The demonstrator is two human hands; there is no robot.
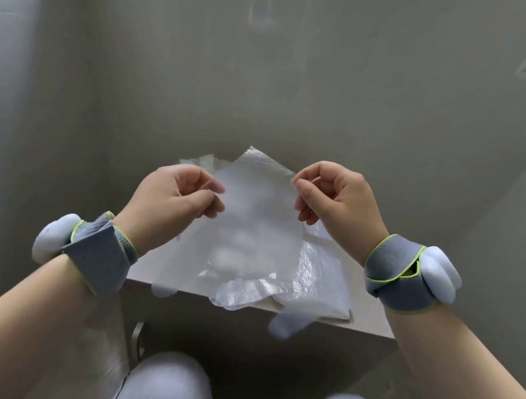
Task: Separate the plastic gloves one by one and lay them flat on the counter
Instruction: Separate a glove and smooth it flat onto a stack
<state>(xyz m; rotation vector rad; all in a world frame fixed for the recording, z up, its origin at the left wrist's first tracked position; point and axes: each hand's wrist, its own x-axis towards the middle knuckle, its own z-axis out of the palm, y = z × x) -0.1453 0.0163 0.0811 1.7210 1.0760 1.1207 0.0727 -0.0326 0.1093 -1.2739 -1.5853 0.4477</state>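
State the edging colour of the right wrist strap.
Yellow-green, on a grey right wrist strap; the head view, the only one, shows it clearly.

I see a plain indoor corner: bare grey walls [265,88] enclose a small pale surface [368,321]; room type unclear.

Left strap [98,251] & right strap [392,274] are grey woven fabric w/ thin lime-green edge, each closed by an overlapping flap. On outer side of each sits a smooth white rounded part: left pod [53,236], right pod [439,277]. Left hand [172,197], right hand [337,206] & forearms bare. Pale blue-grey trousers [169,385].
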